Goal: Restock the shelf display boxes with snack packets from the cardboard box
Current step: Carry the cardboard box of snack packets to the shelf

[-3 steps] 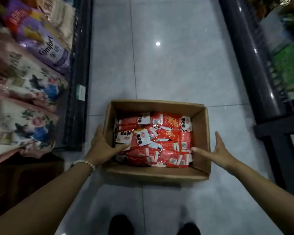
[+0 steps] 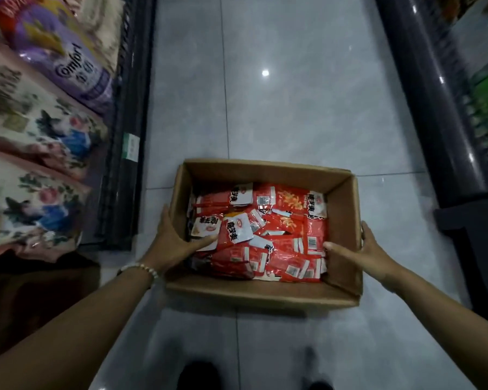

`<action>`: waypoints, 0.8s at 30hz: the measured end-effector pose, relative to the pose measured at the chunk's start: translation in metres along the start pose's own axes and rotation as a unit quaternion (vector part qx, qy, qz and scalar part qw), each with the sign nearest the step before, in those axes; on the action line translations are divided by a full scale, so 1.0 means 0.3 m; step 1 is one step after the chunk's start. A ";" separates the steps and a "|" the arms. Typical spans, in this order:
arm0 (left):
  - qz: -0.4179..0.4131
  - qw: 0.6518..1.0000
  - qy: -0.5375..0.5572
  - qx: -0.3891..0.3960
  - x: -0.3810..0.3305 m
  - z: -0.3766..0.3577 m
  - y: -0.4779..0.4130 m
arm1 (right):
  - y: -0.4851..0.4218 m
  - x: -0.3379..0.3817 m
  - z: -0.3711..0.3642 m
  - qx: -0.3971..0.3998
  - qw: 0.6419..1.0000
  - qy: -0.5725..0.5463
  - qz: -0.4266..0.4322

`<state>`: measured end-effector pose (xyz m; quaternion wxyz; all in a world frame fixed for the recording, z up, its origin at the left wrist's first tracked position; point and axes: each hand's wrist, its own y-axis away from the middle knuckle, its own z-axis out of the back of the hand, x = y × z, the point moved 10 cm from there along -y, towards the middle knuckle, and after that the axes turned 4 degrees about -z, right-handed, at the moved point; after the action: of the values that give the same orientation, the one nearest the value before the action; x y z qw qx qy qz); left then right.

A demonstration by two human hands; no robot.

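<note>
An open cardboard box (image 2: pixel 259 294) sits on the tiled floor between two shelf units. Inside it lie several red and white snack packets (image 2: pixel 279 229) in a loose pile. My left hand (image 2: pixel 172 243) holds the box's left wall, its thumb inside touching the packets and its fingers outside. My right hand (image 2: pixel 369 251) holds the right wall the same way, thumb pointing in over the packets and fingers on the outer side. No shelf display boxes are in view.
Large bags fill the left shelf: a purple Comfort bag (image 2: pixel 68 66) and floral ones (image 2: pixel 40 130), behind a dark shelf edge (image 2: pixel 127 136). A dark shelf unit (image 2: pixel 434 108) lines the right. Grey floor tiles (image 2: pixel 293 94) stretch ahead. My shoes (image 2: pixel 197 375) stand just behind the box.
</note>
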<state>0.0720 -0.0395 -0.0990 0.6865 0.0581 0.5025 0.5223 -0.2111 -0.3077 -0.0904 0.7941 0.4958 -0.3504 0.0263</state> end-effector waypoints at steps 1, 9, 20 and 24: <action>-0.004 1.000 0.031 0.002 0.011 -0.013 -0.025 | -0.022 -0.006 -0.011 0.019 1.000 -0.014 0.012; -0.030 0.982 0.172 0.078 0.008 -0.052 -0.086 | -0.112 -0.074 -0.078 0.136 0.977 -0.156 -0.061; 0.029 0.956 0.212 0.202 -0.014 -0.107 -0.080 | -0.088 -0.047 -0.103 0.152 0.968 -0.184 -0.077; -0.003 0.946 0.250 0.208 -0.119 -0.096 -0.018 | -0.017 -0.027 -0.054 0.144 0.968 -0.191 -0.082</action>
<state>0.0556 -0.0825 -0.0938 0.5130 0.0653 0.7556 0.4021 -0.2067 -0.2947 -0.1034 0.6325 0.6277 -0.4460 -0.0839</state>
